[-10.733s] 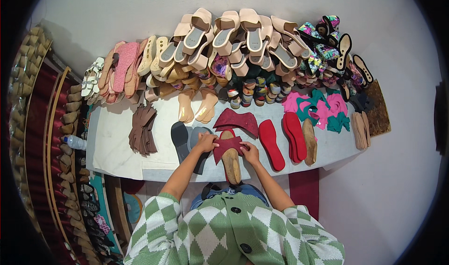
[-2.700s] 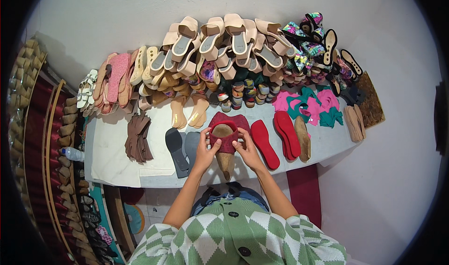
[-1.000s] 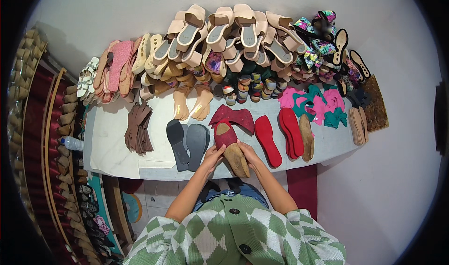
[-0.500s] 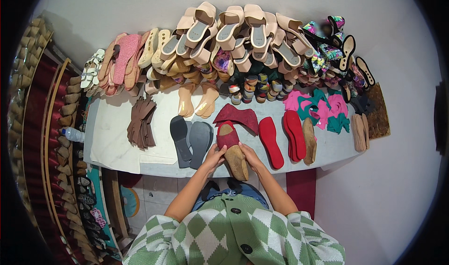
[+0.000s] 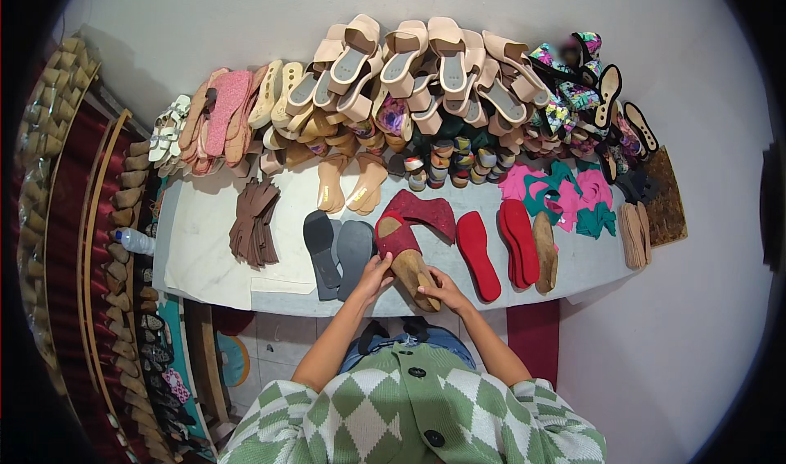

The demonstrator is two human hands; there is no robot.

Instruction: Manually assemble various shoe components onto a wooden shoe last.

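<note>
Over the table's near edge I hold a wooden shoe last (image 5: pixel 412 274) with a dark red glittery upper (image 5: pixel 398 243) wrapped across its front part. My left hand (image 5: pixel 376 277) is closed on the last's left side, just below the upper. Lower down, my right hand (image 5: pixel 443 289) grips the last near its heel end. More dark red upper material (image 5: pixel 431 215) lies just beyond it. Grey soles (image 5: pixel 354 255) and a black sole (image 5: pixel 322 247) are on the left. To the right lie a red insole (image 5: pixel 478 258), a stack of red insoles (image 5: pixel 517 244) and another wooden last (image 5: pixel 544 253).
Beige heeled sandals (image 5: pixel 453 58) are piled along the wall. Brown strips (image 5: pixel 255 222), clear-topped beige insoles (image 5: pixel 332 184) and pink and teal cutouts (image 5: pixel 565 194) lie on the table (image 5: pixel 282 296). Shelves of lasts (image 5: pixel 123 218) and a plastic bottle (image 5: pixel 135 240) stand left.
My right hand has slid from beside the upper down toward the heel end of the last. The last is tilted more, its toe end leaning left. The whole view has shifted slightly.
</note>
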